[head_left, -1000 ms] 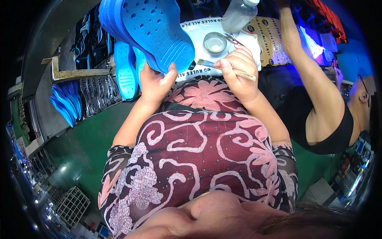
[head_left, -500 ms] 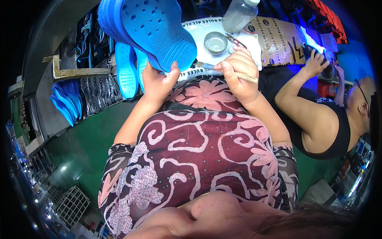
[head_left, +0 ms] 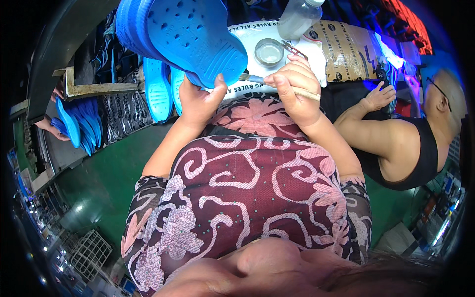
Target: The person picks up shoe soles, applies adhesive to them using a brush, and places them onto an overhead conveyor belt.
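My left hand [head_left: 202, 101] grips a blue clog [head_left: 190, 37] by its heel end, thumb on the edge; its remaining fingers are hidden under it. The clog is held up with its holed, ridged surface facing me. A wooden-handled brush [head_left: 255, 79] is pinched in my right hand [head_left: 297, 91], its dark bristle tip close to the clog's edge; whether they touch I cannot tell. Just beyond my right hand, a small glass jar [head_left: 268, 52] stands on a white printed sheet [head_left: 242, 34]. Beside it lie red-handled tweezers or snips [head_left: 294, 50], and a clear bottle [head_left: 298, 21] with a white cap stands behind.
Blue soles [head_left: 157, 91] lie left of my left hand. Farther left, another person's hand [head_left: 52, 126] is at a stack of blue soles [head_left: 81, 126] near a metal bracket [head_left: 99, 90]. A co-worker [head_left: 396, 133] sits at right beside printed cardboard [head_left: 341, 52].
The clog has shifted slightly, and the brush now shows closer to its edge. At far left another person's hands have appeared at the stacked soles. The co-worker's arm has lowered.
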`<action>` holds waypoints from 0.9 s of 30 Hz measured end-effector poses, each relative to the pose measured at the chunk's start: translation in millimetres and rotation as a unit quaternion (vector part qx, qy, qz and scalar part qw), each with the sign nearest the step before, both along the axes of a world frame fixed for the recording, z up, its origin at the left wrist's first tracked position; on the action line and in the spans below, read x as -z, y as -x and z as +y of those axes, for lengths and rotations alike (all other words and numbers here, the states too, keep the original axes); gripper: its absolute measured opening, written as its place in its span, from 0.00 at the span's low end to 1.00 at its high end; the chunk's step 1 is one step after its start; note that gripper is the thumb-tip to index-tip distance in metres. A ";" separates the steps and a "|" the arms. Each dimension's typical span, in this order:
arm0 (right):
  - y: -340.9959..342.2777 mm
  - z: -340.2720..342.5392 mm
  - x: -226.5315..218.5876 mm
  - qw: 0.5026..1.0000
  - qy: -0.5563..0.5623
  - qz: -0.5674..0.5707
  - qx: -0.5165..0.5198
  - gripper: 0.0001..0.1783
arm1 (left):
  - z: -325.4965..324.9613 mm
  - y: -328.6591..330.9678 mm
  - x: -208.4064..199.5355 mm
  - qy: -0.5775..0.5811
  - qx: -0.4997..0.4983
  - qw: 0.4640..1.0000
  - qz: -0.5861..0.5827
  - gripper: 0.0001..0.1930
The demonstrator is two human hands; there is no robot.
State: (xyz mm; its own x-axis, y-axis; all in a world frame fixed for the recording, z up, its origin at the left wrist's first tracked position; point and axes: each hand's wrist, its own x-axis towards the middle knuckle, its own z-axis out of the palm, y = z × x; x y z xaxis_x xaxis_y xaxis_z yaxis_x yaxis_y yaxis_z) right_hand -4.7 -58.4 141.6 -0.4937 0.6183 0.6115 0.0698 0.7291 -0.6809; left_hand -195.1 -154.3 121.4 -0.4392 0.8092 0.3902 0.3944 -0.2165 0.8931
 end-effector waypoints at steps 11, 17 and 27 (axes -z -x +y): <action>-16.4 5.1 -3.0 0.999 0.030 -0.004 -0.013 0.15 | 7.2 4.4 -4.8 -0.017 -0.004 0.998 0.067 0.15; -39.2 7.8 14.8 0.981 0.154 0.077 0.088 0.19 | 5.8 12.9 -64.2 0.008 0.041 0.997 -0.071 0.20; -49.2 -5.8 22.5 0.947 0.252 0.126 0.155 0.20 | 85.5 -11.1 -172.3 0.221 0.475 0.829 -0.197 0.39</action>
State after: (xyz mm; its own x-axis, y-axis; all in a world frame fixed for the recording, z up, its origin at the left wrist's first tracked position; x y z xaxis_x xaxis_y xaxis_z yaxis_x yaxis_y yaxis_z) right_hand 44.6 -64.2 119.1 -0.1178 0.9542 0.2750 0.0164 0.2788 -0.9602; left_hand -184.0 -68.8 293.7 0.4553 0.8885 -0.0581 -0.1084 0.1201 0.9868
